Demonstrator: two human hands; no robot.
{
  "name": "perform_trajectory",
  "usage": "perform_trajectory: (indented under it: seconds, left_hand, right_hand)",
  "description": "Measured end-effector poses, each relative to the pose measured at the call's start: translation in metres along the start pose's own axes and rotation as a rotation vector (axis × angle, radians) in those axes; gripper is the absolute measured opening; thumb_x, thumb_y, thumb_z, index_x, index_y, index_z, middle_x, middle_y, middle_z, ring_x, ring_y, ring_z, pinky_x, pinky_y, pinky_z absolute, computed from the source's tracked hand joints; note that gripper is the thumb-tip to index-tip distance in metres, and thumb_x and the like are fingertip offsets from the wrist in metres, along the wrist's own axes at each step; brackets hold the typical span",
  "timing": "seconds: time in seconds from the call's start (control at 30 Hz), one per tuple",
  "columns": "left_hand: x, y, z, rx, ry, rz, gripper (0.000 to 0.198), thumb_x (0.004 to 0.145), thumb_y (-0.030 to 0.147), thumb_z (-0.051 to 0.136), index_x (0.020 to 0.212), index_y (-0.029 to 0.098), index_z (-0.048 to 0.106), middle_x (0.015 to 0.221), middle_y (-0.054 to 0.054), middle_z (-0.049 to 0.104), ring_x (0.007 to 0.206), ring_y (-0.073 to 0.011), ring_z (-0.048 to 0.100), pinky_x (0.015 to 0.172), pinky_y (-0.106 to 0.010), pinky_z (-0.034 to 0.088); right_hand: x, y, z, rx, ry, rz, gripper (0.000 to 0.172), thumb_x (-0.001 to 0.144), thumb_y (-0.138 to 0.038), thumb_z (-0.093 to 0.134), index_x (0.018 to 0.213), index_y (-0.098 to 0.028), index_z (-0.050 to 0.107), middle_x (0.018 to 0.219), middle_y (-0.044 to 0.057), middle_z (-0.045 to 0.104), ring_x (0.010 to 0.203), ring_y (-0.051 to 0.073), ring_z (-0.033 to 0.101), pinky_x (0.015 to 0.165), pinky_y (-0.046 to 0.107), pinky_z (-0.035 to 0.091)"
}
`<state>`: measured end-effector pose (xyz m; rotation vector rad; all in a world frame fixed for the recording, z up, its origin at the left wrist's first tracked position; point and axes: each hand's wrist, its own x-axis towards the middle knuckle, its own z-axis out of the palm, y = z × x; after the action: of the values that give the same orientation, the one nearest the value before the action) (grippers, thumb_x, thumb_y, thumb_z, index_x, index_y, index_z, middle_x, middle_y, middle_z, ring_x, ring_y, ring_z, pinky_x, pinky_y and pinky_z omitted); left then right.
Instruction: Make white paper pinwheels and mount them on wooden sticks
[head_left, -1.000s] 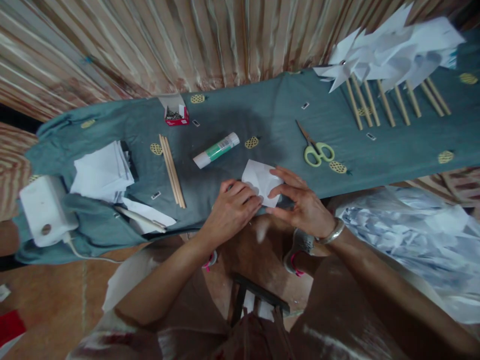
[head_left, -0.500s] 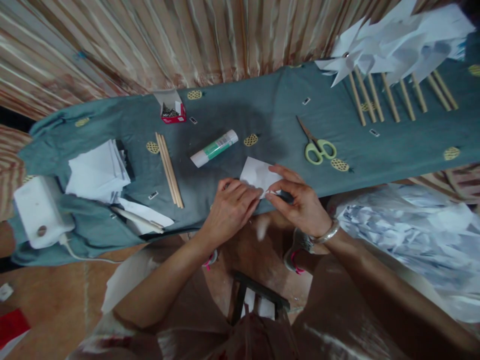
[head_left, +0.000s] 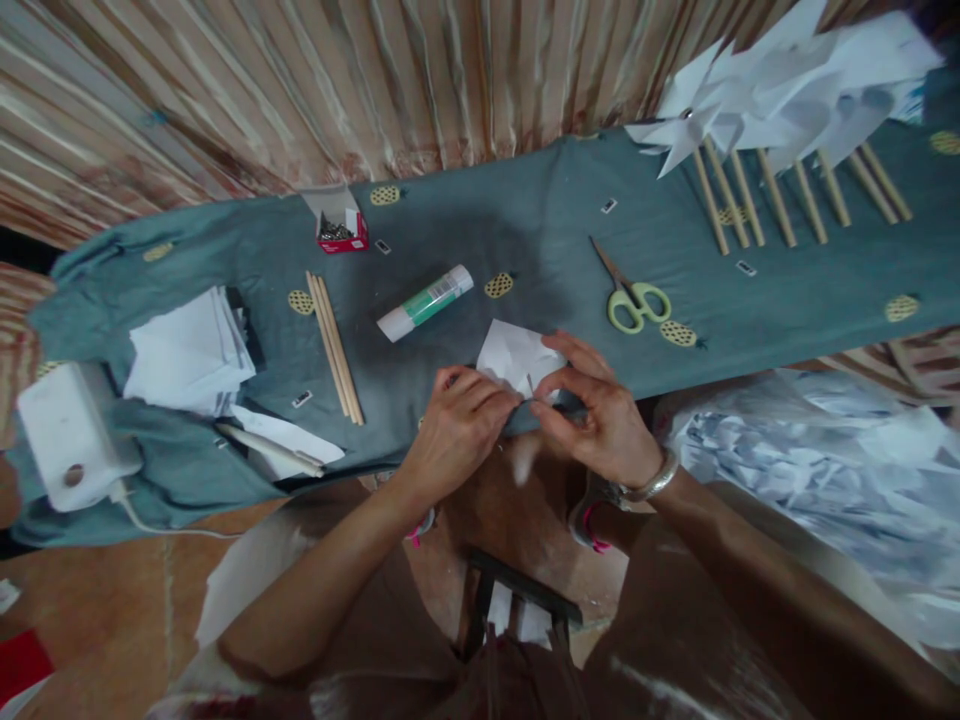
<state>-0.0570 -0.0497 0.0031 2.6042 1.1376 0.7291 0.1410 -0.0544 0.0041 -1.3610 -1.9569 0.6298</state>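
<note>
A small white sheet of paper point(head_left: 510, 352) lies at the front edge of the cloth-covered table, between my two hands. My left hand point(head_left: 466, 415) is closed on its lower left side, thumb and fingers pressed together. At its lower right, my right hand point(head_left: 592, 410) pinches the paper's edge between thumb and fingertips. A fold or raised flap shows near the right fingertips. Beyond the paper lies a green and white glue stick point(head_left: 426, 302). Scissors with light green handles point(head_left: 636, 298) rest to the right, blades pointing away.
Wooden sticks point(head_left: 334, 350) and a stack of paper point(head_left: 191, 350) lie left, near a white power strip point(head_left: 75, 435). An open red box point(head_left: 341, 232) holds small metal pieces. Several paper pinwheels point(head_left: 780, 90) sit back right. A plastic bag of paper scraps point(head_left: 795, 480) stands right, below the table.
The view has shifted slightly. My right fingers have moved a little at the paper's lower edge, where a small raised flap now shows. My left hand keeps its hold.
</note>
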Motion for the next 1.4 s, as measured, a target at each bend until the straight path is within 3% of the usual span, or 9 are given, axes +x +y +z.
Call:
perform_trajectory:
  seconds: [0.2,0.47,0.73,1.4]
  left_hand:
    - [0.0014,-0.0001,0.0,-0.042,0.033,-0.027,0.016,0.094,0.021,0.052,0.097,0.018,0.067,0.092,-0.003,0.074,0.087,-0.0175,0.061,0.085,-0.037,0.04]
    - [0.0042,0.0001,-0.0018,-0.034,0.002,-0.049,0.018,0.095,0.022,0.051,0.1,0.019,0.068,0.093,-0.003,0.074,0.088,-0.0179,0.06,0.08,-0.036,0.038]
    - [0.0058,-0.0009,-0.0015,0.0,0.011,-0.033,0.018,0.095,0.022,0.051,0.098,0.018,0.069,0.094,-0.004,0.073,0.089,-0.0181,0.059,0.079,-0.036,0.036]
    - [0.0074,-0.0025,0.0012,-0.042,0.016,-0.071,0.019,0.095,0.02,0.051,0.099,0.017,0.069,0.094,-0.005,0.072,0.089,-0.018,0.059,0.082,-0.036,0.038]
  right_hand:
    - [-0.0037,-0.0038,-0.0047,-0.015,-0.05,-0.038,0.014,0.084,-0.034,0.061,0.08,-0.021,0.064,0.135,0.013,0.057,0.137,0.033,0.041,0.108,0.055,0.038]
    - [-0.0056,-0.0018,-0.0021,-0.045,-0.036,-0.034,0.012,0.086,-0.029,0.057,0.089,-0.022,0.066,0.135,0.012,0.057,0.136,0.031,0.043,0.108,0.052,0.039]
    - [-0.0052,0.0029,0.0027,-0.036,0.025,-0.014,0.01,0.086,-0.026,0.059,0.089,-0.02,0.065,0.132,0.014,0.06,0.133,0.029,0.047,0.107,0.051,0.041]
    - [-0.0059,0.0034,0.0048,-0.069,0.032,-0.006,0.01,0.087,-0.025,0.059,0.088,-0.02,0.067,0.133,0.013,0.059,0.134,0.029,0.047,0.108,0.05,0.04]
